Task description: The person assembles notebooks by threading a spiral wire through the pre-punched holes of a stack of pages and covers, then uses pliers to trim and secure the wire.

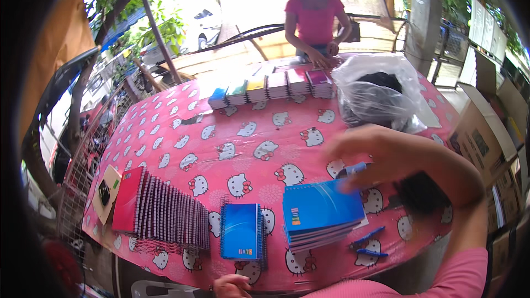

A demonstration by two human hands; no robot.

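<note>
My right hand point(359, 152) is blurred above a stack of blue notebooks point(320, 212) near the table's front and grips a blue pen point(353, 170) over the stack's far edge. My left hand point(232, 286) rests at the near edge of the table with its fingers curled and nothing seen in it. Just beyond it lies a small blue spiral notebook point(241, 232). To the left stands a fanned row of red spiral notebooks point(160, 209). Two more blue pens point(369, 235) lie on the pink cat-print tablecloth point(243, 149) right of the stack.
A clear plastic bag point(381, 96) with dark contents sits at the far right. Stacks of coloured notebooks point(270, 85) line the far edge, where another person in a pink shirt point(314, 22) stands. Cardboard boxes point(480, 138) are on the right. A dark object point(419, 190) lies under my right forearm.
</note>
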